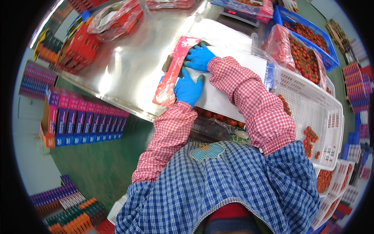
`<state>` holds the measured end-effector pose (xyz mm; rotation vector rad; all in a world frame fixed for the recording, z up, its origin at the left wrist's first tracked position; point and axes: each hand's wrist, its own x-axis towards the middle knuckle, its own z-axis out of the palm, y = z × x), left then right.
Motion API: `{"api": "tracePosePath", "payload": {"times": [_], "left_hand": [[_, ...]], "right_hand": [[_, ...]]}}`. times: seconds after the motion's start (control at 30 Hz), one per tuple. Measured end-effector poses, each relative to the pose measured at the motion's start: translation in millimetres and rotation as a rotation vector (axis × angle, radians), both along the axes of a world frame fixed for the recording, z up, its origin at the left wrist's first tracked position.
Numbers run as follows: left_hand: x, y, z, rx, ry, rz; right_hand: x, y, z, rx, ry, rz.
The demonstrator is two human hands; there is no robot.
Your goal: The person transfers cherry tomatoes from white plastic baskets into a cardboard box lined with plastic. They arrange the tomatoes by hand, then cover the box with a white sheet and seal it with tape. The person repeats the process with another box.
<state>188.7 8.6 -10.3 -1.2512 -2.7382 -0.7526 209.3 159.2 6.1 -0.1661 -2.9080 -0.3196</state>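
Observation:
My left hand (189, 87), in a blue glove, lies spread on a white sheet (217, 95) along the inner edge of a red printed carton side (172, 74). Farther up the same edge, my right hand (200, 58), also gloved in blue, rests with its fingers apart near the carton's far corner. Neither hand is closed around anything. Red cherry tomatoes (223, 117) show under the sheet's near edge. Below them sits a dark weighing scale (209, 128), partly hidden by the carton and my apron. Clear plastic film (273, 65) spreads out at the right.
A steel table (128, 70) carries red cartons (79, 46) at its left. At right stand a white perforated crate (309, 108) with loose tomatoes, a filled carton (304, 57) and a blue crate (330, 55). Another scale (239, 16) stands behind. A person's gloved hand (289, 4) shows at the top.

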Motion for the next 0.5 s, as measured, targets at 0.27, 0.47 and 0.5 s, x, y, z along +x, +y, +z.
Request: {"api": "tracePosePath", "payload": {"times": [0.27,0.47,0.5], "left_hand": [[0,25,78,0.302,-0.048,-1.111],[6,203,43,-0.076,0.214,-1.794],[8,218,34,-0.132,0.316,-1.839]], "right_hand": [[150,-57,68,-0.424,0.992,-0.757],[132,-75,4,-0.57,0.37,-1.175],[128,-73,-5,-0.443,0.406,-1.228]]}}
